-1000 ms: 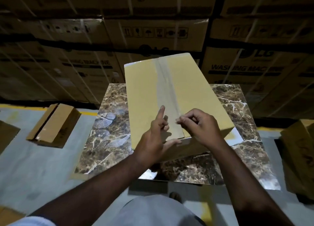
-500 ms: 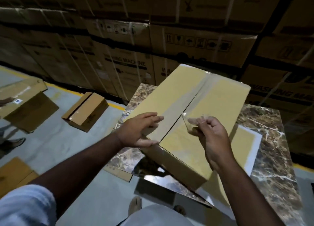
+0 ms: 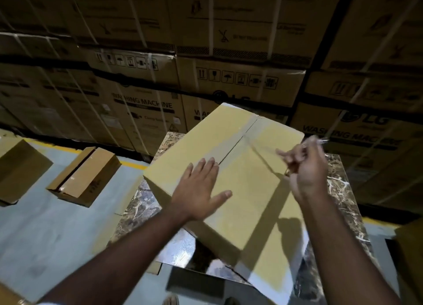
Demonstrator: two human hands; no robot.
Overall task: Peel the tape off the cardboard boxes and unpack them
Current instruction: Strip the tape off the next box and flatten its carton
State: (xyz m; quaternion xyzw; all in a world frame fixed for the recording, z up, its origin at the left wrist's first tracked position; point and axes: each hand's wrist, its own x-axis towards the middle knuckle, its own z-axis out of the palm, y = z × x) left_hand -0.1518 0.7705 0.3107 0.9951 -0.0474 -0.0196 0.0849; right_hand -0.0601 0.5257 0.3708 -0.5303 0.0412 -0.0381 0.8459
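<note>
A yellow-brown cardboard box [image 3: 240, 190] sits on a glossy marble-patterned table [image 3: 343, 197]. My left hand [image 3: 199, 190] lies flat and open on the box's top, fingers spread, just left of the centre seam. My right hand [image 3: 304, 167] is raised over the box's right edge, pinching a strip of clear tape [image 3: 263, 151]. The strip stretches from the seam up to my fingers. Near the far edge the tape still sticks along the seam. The near half of the seam is bare.
A wall of large strapped washing-machine cartons [image 3: 229, 80] stands right behind the table. Two smaller cardboard boxes [image 3: 84, 176] [image 3: 18, 169] lie on the grey floor at the left. Another box's corner [image 3: 412, 259] shows at the right edge. A yellow floor line [image 3: 132, 165] runs along the cartons.
My right hand has pulled the tape up and to the right, peeling more off the seam. My left hand has flattened on the box top. The view has shifted.
</note>
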